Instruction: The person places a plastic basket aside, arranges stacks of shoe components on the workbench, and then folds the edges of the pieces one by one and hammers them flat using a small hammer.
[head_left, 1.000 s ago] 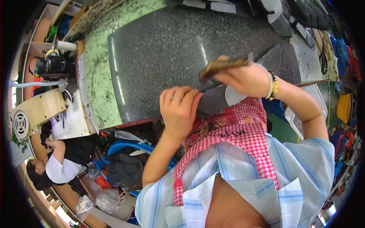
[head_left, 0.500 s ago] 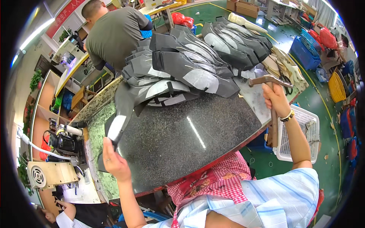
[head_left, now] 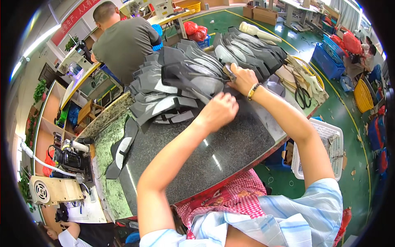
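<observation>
A big pile of dark grey and black cut shoe pieces (head_left: 185, 82) covers the far half of a black speckled stone slab (head_left: 214, 152). My left hand (head_left: 218, 111) rests, fingers curled, on the near edge of the pile; what it grips is hidden. My right hand (head_left: 242, 78) lies on top of the pile, shut on a hammer (head_left: 227, 71) whose metal head sticks out to the left of the fist. A single dark piece with a pale patch (head_left: 121, 150) lies alone at the slab's left edge.
Black scissors (head_left: 302, 96) lie on pale pieces at the table's right end. A white mesh basket (head_left: 329, 148) stands on the green floor to the right. A person in a grey shirt (head_left: 127, 41) works beyond the pile. A sewing machine (head_left: 68, 158) sits at the left.
My left hand left the dark piece at the slab's left edge and moved right to the pile. My right hand brought the raised hammer down onto the pile.
</observation>
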Action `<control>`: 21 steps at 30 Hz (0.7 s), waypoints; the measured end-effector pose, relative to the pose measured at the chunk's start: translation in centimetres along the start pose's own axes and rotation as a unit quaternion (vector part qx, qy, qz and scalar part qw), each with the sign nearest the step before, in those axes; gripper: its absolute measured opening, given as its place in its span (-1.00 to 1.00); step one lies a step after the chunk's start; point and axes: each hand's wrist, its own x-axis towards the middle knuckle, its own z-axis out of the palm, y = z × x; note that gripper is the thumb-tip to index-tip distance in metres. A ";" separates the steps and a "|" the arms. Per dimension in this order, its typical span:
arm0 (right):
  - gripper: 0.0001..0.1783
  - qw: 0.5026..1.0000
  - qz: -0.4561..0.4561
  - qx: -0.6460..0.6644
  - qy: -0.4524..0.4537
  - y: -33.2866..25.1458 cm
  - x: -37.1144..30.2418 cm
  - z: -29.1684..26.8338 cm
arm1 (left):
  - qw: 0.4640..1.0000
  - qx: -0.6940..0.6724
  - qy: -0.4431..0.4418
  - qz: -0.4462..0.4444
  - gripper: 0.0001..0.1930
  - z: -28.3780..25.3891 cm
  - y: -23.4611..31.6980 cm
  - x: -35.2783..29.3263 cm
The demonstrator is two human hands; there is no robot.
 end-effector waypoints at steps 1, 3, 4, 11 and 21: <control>-0.31 1.000 0.004 0.002 -0.004 0.8 -0.2 0.4 | 0.998 -0.052 -0.020 0.001 -0.80 -1.9 2.2 -0.9; -0.31 0.999 0.020 -0.008 -0.024 1.6 -0.1 0.5 | 0.980 -0.196 -0.022 -0.034 -0.57 -6.7 6.8 -3.5; -0.37 1.000 0.010 -0.003 -0.006 2.2 0.0 0.9 | 0.953 -0.280 -0.074 -0.088 -0.51 -9.2 8.5 -4.8; -0.76 0.933 -0.064 0.351 -0.054 -4.3 -6.4 -7.1 | 0.726 -0.527 -0.101 -0.430 -0.42 -4.3 11.6 -16.6; -0.72 0.799 -0.155 0.386 -0.434 -9.4 -16.5 -9.1 | 0.691 -0.520 -0.018 -0.502 -0.79 -0.4 9.8 -13.0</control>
